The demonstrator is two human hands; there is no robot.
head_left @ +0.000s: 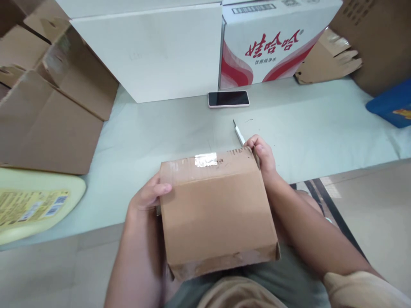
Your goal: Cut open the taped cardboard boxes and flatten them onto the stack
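Note:
A small brown cardboard box (215,209) with a strip of clear tape on its far edge rests against my lap and the table edge. My left hand (146,196) grips its left side, thumb on the top face. My right hand (263,156) is closed at the box's far right corner and holds a thin white utility knife (238,133), whose blade points away from me over the table.
A phone (228,99) lies face up on the pale table (305,128). Behind it stand a white box (150,47) and a red-and-white carton (272,38). Open brown cartons (54,102) are at the left, a yellow bottle (35,205) near left, a blue item (393,105) at right.

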